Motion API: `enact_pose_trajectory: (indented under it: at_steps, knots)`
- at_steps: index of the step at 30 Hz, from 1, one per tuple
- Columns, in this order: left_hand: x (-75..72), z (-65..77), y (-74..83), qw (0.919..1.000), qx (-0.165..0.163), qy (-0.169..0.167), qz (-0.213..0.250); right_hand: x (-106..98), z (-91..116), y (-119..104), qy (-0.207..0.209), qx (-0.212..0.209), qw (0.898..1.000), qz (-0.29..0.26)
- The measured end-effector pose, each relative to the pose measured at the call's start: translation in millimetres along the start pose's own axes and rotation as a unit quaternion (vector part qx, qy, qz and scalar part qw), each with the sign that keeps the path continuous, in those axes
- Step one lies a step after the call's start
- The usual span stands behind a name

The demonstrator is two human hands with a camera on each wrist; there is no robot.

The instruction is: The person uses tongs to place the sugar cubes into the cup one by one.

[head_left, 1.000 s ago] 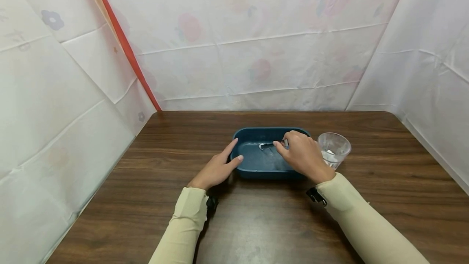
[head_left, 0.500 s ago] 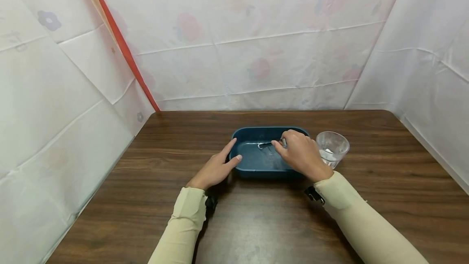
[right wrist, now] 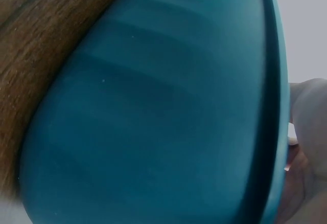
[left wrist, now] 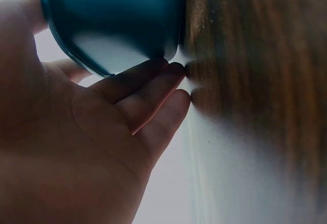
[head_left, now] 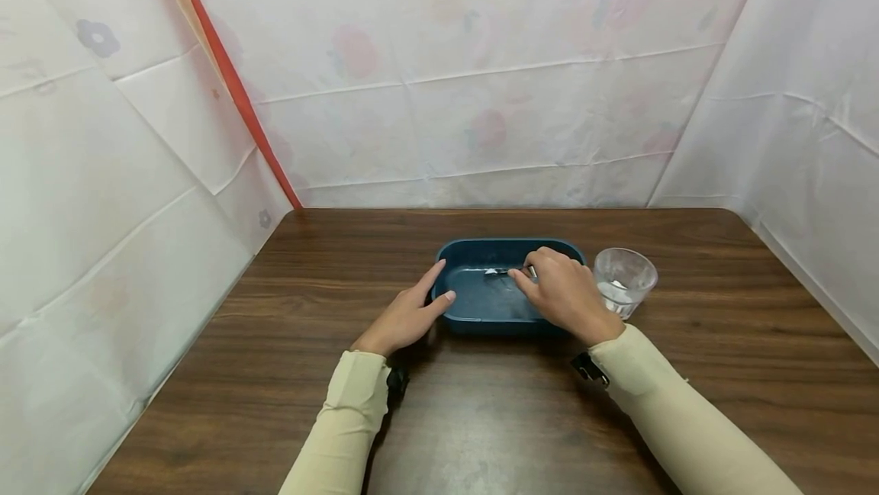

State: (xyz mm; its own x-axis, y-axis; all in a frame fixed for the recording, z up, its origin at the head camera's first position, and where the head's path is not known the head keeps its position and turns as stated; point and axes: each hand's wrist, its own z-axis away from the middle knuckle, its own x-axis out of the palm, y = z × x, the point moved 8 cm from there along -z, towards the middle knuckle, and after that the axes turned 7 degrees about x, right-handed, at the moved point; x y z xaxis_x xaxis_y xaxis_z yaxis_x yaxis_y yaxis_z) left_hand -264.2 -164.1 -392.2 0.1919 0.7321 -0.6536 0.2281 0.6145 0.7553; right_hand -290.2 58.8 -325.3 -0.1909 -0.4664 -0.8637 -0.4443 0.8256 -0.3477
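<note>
In the head view my right hand pinches what looks like a small brush inside a dark blue rectangular tub. The brush has a dark stretch and a whitish tip near the tub floor; my fingers cover much of its handle. My left hand rests against the tub's left end, thumb and index finger spread along the rim. The left wrist view shows its other fingers fairly straight beneath that end. In the right wrist view the tub wall hides most of my right hand.
A clear glass with something clear or whitish low inside stands just right of the tub, close to my right hand. Both stand on a dark wooden table. White patterned sheets hang behind and at the sides.
The brush tip turns slightly and lies flatter in the tub, with small shifts of my right hand. My left hand, the tub and the glass stay put.
</note>
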Motion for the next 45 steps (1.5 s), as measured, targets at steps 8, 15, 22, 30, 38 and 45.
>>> enact_pose_trajectory:
  at_steps: [8, 15, 22, 30, 38, 45]
  knots:
    - [0.4, -1.5, -0.8, 1.0000, -0.001, 0.001, 0.001, 0.3, 1.0, 0.1, 0.001, -0.002, 1.000, 0.005]
    - [0.1, -1.1, -0.4, 1.0000, 0.000, 0.004, 0.003, 0.7, 0.3, -0.5, -0.001, -0.003, 1.000, 0.007]
    - [-0.7, -0.1, 0.7, 1.0000, -0.002, 0.004, -0.001, 2.3, 0.7, -0.9, -0.010, -0.010, 1.000, 0.010]
    - [-1.1, -0.4, 1.3, 1.0000, 0.000, 0.005, -0.003, 0.9, 2.0, -2.9, 0.006, -0.030, 1.000, 0.007]
    - [-1.1, -0.1, 1.5, 1.0000, 0.005, 0.004, -0.001, -1.3, 2.8, -4.0, 0.019, -0.044, 0.999, 0.002]
    - [-0.4, -1.2, -0.2, 1.0000, 0.001, 0.003, -0.003, -1.5, 3.6, -2.5, 0.021, -0.038, 0.999, 0.002]
